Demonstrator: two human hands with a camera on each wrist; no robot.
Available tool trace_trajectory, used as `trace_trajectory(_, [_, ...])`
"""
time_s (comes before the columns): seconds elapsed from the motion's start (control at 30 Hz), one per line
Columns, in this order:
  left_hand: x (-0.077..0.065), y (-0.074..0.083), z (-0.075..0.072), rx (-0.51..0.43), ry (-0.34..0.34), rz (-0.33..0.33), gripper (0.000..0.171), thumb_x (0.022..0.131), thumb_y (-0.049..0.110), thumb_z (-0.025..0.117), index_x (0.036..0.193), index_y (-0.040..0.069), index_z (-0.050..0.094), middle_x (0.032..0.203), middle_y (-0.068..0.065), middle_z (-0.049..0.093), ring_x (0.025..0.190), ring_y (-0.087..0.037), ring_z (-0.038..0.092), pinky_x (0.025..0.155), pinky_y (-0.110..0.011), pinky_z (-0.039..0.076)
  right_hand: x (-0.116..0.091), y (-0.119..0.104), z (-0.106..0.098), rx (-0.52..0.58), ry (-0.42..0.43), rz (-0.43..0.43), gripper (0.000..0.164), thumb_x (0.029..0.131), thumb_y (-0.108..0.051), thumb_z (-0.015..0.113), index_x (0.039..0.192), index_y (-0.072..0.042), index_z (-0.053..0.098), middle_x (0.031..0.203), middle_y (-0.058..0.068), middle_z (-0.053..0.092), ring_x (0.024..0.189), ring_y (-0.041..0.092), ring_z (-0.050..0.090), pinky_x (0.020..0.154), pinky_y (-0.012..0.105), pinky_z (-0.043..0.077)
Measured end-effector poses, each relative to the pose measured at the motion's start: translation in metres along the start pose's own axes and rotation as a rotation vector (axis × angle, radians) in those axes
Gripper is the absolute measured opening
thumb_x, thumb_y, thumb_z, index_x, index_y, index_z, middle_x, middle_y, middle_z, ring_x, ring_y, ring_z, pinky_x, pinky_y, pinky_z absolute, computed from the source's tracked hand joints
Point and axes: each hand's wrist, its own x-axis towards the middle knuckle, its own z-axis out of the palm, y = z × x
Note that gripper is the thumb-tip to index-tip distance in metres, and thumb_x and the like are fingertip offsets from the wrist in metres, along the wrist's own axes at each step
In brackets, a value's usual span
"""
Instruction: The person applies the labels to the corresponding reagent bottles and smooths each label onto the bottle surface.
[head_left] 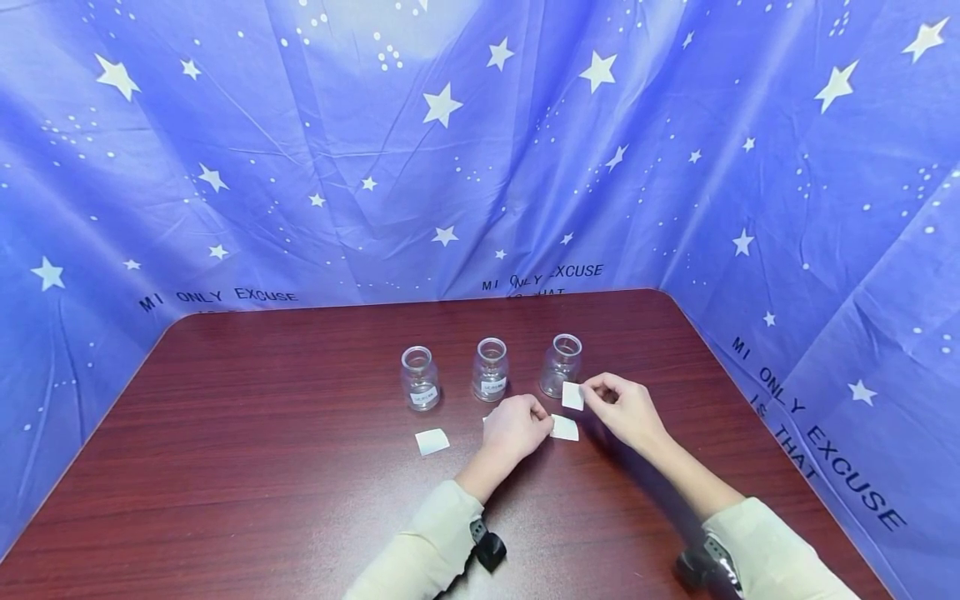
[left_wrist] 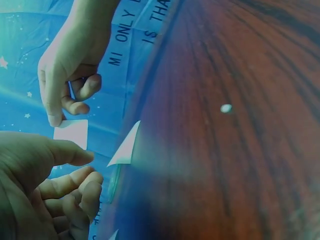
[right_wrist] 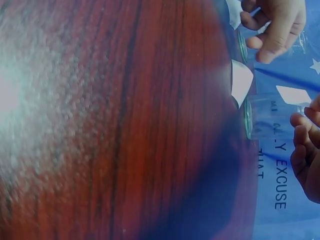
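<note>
My right hand [head_left: 626, 410] pinches a small white sticker label [head_left: 572, 396] at its edge, between thumb and fingertips. The label overlaps the lower front of the right-hand glass jar [head_left: 561, 362] in the head view. To its left, my left hand [head_left: 513, 429] hovers with fingers loosely bent, and the left wrist view shows a gap between its thumb [left_wrist: 75, 152] and fingers. Close by its fingertips, a curled white paper piece [head_left: 564, 428] lies on the table. The middle jar [head_left: 491, 367] and left jar [head_left: 418, 375] each bear a white printed label.
Another white paper piece [head_left: 432, 442] rests before the left jar, and a paper corner peeks out behind my left hand. All this is on a dark red wood-grain table [head_left: 262, 467]. A blue star-patterned curtain [head_left: 337, 167] hangs behind and beside it.
</note>
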Motion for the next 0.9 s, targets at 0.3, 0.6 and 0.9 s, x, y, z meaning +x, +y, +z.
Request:
trace_trajectory(0.3, [0.003,0.001,-0.007,-0.17,0.068,0.031,0.009,0.079,0.027,0.067,0.086,0.021,0.066,0.076,0.011,0.07,0.071,-0.004,0.063,0.06,-0.022,0.044,-0.003,-0.005,0.008,-0.035,0.018,-0.084,0.002,0.082,-0.009,0.067,0.082,-0.01,0.069,0.061,-0.008,0.058,0.051,-0.002,0.042,0.047,0.016,0.035])
trace_trajectory(0.6, [0.005,-0.001,-0.007,-0.384,0.066,0.055,0.013,0.081,0.026,0.068,0.092,0.017,0.065,0.08,0.006,0.068,0.065,0.0,0.055,0.059,-0.021,0.043,-0.004,-0.014,0.013,-0.103,0.071,-0.188,0.003,0.079,-0.01,0.07,0.082,-0.012,0.069,0.062,-0.011,0.059,0.054,-0.004,0.043,0.049,0.014,0.036])
trace_trajectory(0.9, [0.009,-0.004,-0.008,-0.658,0.064,0.114,0.022,0.086,0.02,0.063,0.1,0.003,0.067,0.083,-0.011,0.069,0.062,0.0,0.053,0.058,-0.015,0.047,-0.004,-0.016,0.018,-0.143,0.102,-0.38,0.013,0.074,-0.006,0.074,0.084,-0.013,0.07,0.069,-0.009,0.064,0.056,-0.003,0.047,0.051,0.009,0.037])
